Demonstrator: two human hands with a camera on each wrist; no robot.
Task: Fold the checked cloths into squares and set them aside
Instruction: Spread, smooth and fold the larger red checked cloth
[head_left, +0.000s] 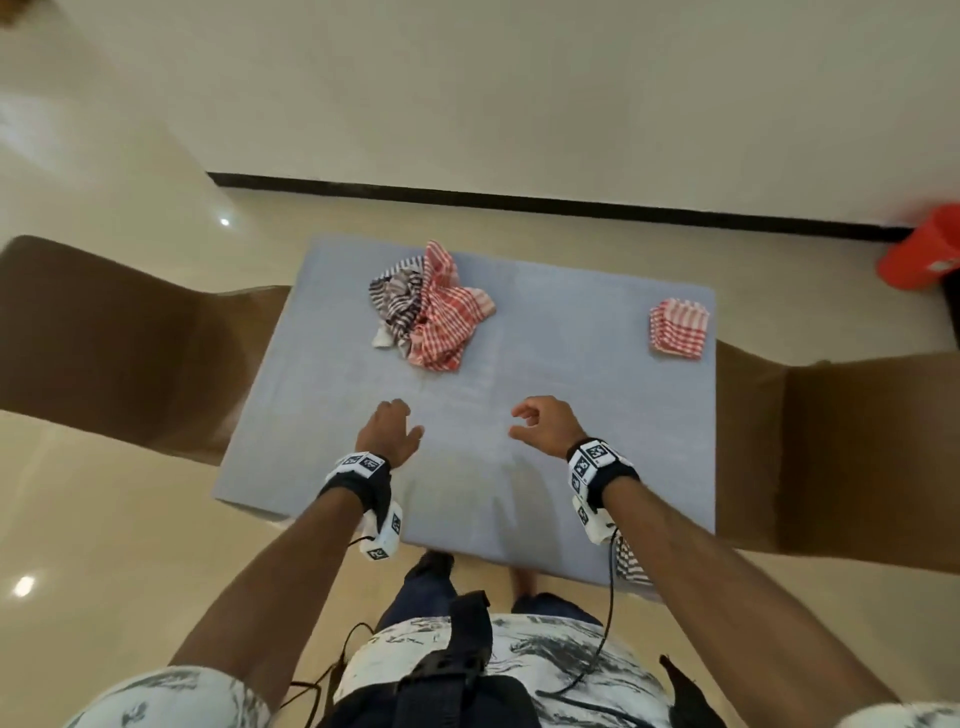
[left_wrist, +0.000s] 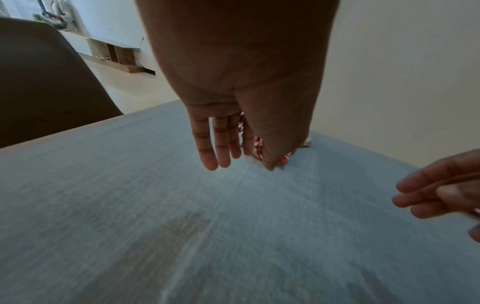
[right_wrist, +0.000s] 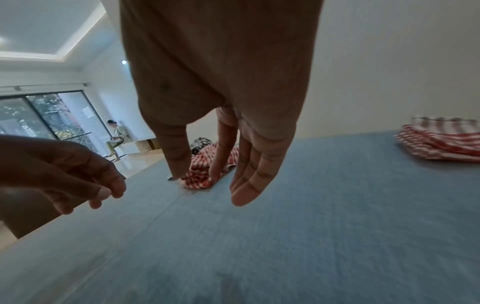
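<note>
A crumpled pile of checked cloths (head_left: 428, 306), red-and-white and black-and-white, lies at the far middle of the blue-grey table (head_left: 571, 447). A stack of folded red-checked cloths (head_left: 678, 328) sits at the far right corner, also visible in the right wrist view (right_wrist: 441, 142). My left hand (head_left: 392, 428) hovers over the near middle of the table, fingers relaxed and holding nothing. My right hand (head_left: 537, 423) hovers beside it, fingers loosely curled and holding nothing. The pile (right_wrist: 205, 170) shows behind my right fingers (right_wrist: 249, 181), and partly behind my left fingers (left_wrist: 213, 148).
Brown chairs stand at the table's left (head_left: 104, 332) and right (head_left: 857, 457). A red object (head_left: 924, 254) sits on the floor at the far right. A striped cloth (head_left: 631, 564) hangs off the near table edge. A seated person (right_wrist: 116, 135) is far off.
</note>
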